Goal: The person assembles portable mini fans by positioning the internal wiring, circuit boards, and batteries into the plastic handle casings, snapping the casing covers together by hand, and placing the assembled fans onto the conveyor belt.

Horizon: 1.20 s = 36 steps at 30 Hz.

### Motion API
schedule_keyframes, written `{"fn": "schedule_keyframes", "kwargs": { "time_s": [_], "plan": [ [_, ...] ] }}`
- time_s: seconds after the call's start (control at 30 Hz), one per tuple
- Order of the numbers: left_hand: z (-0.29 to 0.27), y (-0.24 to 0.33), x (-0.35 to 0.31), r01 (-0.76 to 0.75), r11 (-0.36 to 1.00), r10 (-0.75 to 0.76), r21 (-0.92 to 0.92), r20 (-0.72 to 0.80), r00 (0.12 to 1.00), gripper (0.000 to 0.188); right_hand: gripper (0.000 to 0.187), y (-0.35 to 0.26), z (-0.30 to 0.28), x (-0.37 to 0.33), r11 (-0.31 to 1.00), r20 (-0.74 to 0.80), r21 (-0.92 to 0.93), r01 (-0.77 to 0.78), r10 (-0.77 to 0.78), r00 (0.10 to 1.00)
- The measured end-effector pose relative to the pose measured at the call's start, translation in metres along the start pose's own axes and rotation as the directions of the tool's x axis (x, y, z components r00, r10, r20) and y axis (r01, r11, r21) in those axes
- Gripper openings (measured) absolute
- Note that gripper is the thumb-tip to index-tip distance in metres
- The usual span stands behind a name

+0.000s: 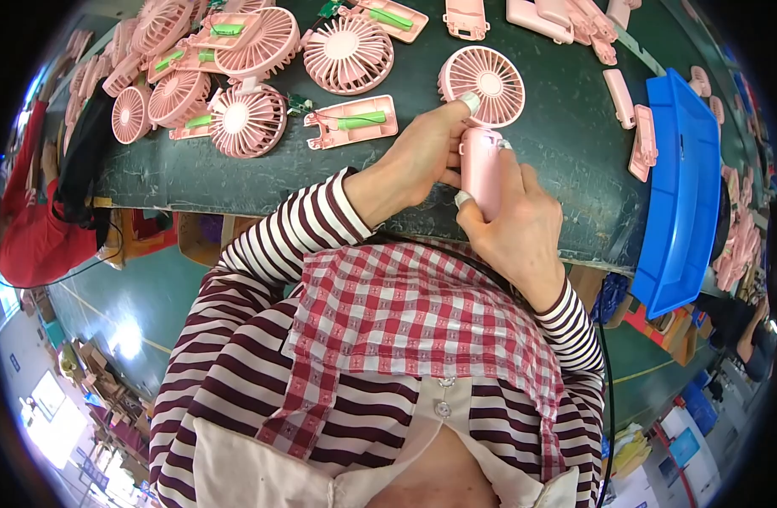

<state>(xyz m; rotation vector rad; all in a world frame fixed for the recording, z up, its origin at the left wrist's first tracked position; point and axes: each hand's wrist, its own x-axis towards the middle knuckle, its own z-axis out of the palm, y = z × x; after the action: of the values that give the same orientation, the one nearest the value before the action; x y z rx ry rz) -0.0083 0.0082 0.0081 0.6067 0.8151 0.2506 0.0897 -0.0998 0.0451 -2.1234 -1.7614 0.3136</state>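
Note:
A pink handheld fan is between my hands, its round slatted head point(490, 85) pointing away from me and its smooth handle point(480, 173) toward me. My left hand point(418, 157) is closed at the joint of head and handle, thumb against the lower left rim of the head. Around the right side of the handle my right hand point(520, 216) is closed, with its thumb low on the near end and a fingertip near the top. The left fingers are partly hidden behind the handle.
On the dark green table point(312, 178), an open handle shell point(355, 123) with a green battery lies left of my hands. Several fan heads point(348, 55) are piled farther left. Pink shells point(566, 21) lie at the far right, and a blue tray point(680, 195) sits at the right edge.

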Motion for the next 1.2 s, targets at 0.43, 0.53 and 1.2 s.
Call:
{"fn": "schedule_keyframes", "kwargs": {
  "time_s": [0.43, 0.53, 1.2],
  "plan": [
    [0.006, -0.002, 0.001, -0.033, 0.993, 0.042, 0.114, -0.077, 0.996, 0.03, 0.053, 0.005, 0.001, 0.004, 0.995, -0.002, -0.032, 0.098, -0.098, 0.995],
    [0.005, -0.004, 0.002, -0.021, 0.993, 0.03, 0.113, -0.083, 0.996, 0.028, 0.055, 0.005, -0.001, 0.002, 0.996, -0.014, -0.032, 0.088, -0.088, 0.996],
    [-0.008, -0.012, 0.002, -0.172, 0.984, 0.165, 0.035, 0.158, 0.974, 0.034, 0.027, 0.026, 0.013, -0.003, 0.254, 0.431, 0.84, -0.479, 0.224, 0.874]
  ]
}}
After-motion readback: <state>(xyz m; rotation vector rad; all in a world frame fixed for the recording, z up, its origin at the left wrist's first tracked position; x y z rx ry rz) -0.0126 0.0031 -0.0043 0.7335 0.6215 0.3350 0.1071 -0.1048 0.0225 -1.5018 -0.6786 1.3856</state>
